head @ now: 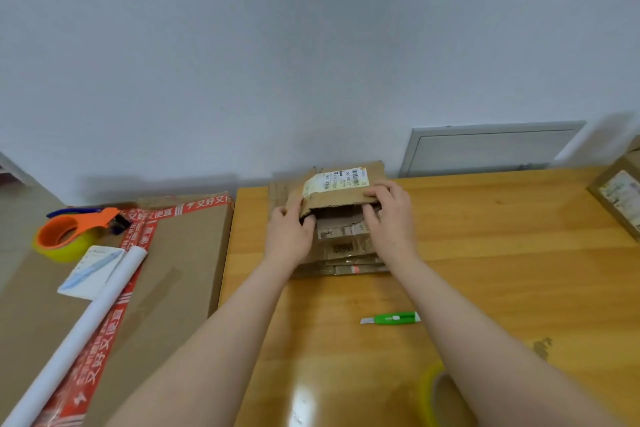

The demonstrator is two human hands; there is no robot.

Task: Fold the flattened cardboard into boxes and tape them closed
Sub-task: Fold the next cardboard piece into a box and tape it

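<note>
Brown labelled cardboard box [341,198] half-opened, gripped by left hand [289,236], right hand [389,215].

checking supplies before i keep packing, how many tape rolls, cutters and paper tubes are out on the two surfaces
tape rolls: 2, the roll in the orange dispenser and the loose roll
cutters: 1, the green cutter
paper tubes: 1, the white paper tube
total: 4
</note>
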